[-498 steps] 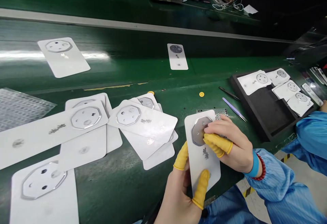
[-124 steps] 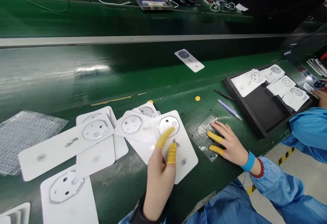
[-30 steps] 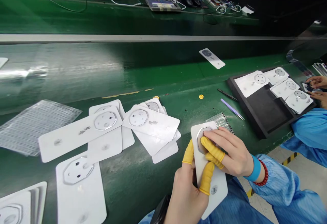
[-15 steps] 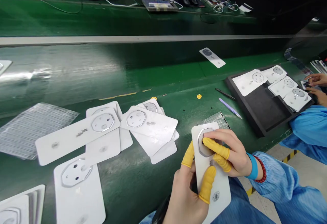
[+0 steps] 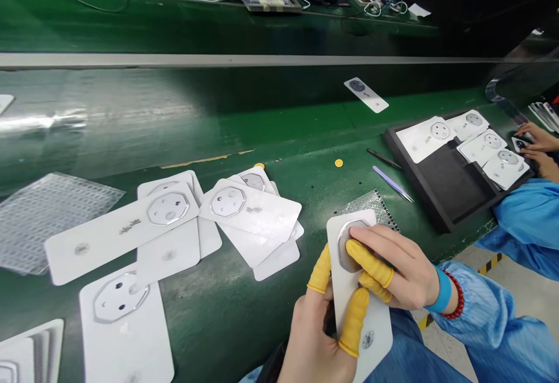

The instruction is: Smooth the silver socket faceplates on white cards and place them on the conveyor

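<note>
My left hand (image 5: 325, 325), in yellow finger cots, grips a white rectangular panel (image 5: 378, 313) from its left edge, thumb across the front. The panel tilts up over the table's near edge. An octagonal metal-rimmed recess (image 5: 343, 243) is at its top. My right hand (image 5: 397, 263) is closed, its bare and yellow-covered fingertips pressed together on that recess; anything between them is hidden. Just behind the panel lies a clear bubbled sheet (image 5: 364, 202) with a row of small black dots along its edge.
Similar white panels (image 5: 251, 211) overlap at centre-left, with more at lower left. A bubble-textured sheet (image 5: 56, 217) lies far left. Purple tweezers (image 5: 393, 184), black tweezers (image 5: 383, 158) and a yellow disc (image 5: 339, 163) are near a black foam tray (image 5: 425, 197) holding panels. A co-worker's hands (image 5: 539, 144) are beyond.
The view has shifted slightly. My right hand has moved a little over the recess, covering more of it, while my left hand keeps its hold on the panel.
</note>
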### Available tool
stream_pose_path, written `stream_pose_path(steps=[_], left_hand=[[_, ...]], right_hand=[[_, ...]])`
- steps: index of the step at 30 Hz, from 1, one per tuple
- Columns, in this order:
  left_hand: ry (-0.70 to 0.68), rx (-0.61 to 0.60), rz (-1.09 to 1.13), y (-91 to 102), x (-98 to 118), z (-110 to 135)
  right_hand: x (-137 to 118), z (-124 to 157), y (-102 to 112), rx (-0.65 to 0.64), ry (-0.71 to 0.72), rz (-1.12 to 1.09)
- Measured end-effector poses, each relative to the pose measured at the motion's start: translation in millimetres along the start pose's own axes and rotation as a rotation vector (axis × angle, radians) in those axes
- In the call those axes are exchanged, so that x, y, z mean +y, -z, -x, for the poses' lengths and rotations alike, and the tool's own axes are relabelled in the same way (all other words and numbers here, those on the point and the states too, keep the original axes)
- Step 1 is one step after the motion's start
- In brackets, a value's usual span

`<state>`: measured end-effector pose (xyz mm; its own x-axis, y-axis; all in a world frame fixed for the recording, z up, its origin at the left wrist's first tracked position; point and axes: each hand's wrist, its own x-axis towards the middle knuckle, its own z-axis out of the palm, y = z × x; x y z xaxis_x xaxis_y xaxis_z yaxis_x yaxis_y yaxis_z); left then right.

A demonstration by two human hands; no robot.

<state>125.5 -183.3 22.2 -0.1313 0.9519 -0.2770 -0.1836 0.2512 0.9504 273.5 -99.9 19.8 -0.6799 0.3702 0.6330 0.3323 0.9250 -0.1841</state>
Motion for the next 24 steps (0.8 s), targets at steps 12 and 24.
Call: stream_pose_path(steps=[12, 24], left_hand=[[0.048, 0.068, -0.059, 8.0, -14, 11], [0.003, 0.090, 0.049, 0.5, -1, 11]], right_hand=[[0, -2, 8, -0.056, -0.025, -0.124], [1, -8, 8, 0.079, -0.104, -0.303]])
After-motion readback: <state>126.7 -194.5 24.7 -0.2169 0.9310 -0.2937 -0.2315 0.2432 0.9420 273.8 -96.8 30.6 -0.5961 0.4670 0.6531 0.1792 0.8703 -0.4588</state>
